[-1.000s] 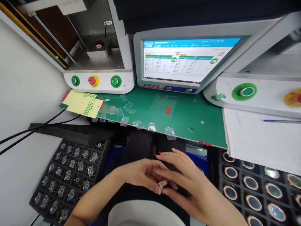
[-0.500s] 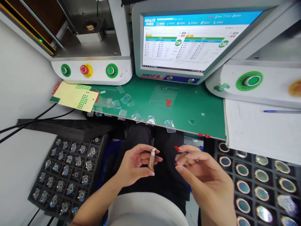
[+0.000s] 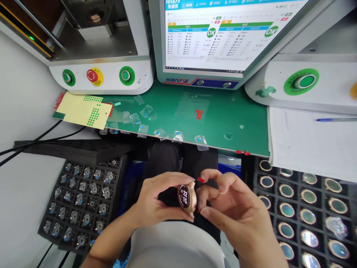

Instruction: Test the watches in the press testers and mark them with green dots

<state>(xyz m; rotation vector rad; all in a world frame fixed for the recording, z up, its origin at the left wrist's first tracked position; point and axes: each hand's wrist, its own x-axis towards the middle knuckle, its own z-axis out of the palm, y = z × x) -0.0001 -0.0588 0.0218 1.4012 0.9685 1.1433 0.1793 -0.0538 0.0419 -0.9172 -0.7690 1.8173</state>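
My left hand (image 3: pixel 160 199) grips a round gold-rimmed watch case (image 3: pixel 184 197) without a strap, fingers on its top lug and thumb on its bottom lug. The lit black dial shows 22 over 15 and is turned toward the left. My right hand (image 3: pixel 231 201) is just right of the watch, near its back and side. Small red stickers (image 3: pixel 200 179) cling to the tips of its index finger and thumb, which are spread apart. Whether the right fingertips touch the case I cannot tell.
On the green bench (image 3: pixel 173 111) lie clear film pieces, red stickers and a yellow sticker sheet (image 3: pixel 83 109). Black foam trays with watch parts flank me, left (image 3: pixel 93 234) and right (image 3: pixel 298 238). A monitor (image 3: pixel 206 41), button panels, papers and a pen are beyond.
My left hand has turned the watch from edge-on so that its lit dial shows, and moved slightly right. My right hand has come closer to it. The view has tilted down.
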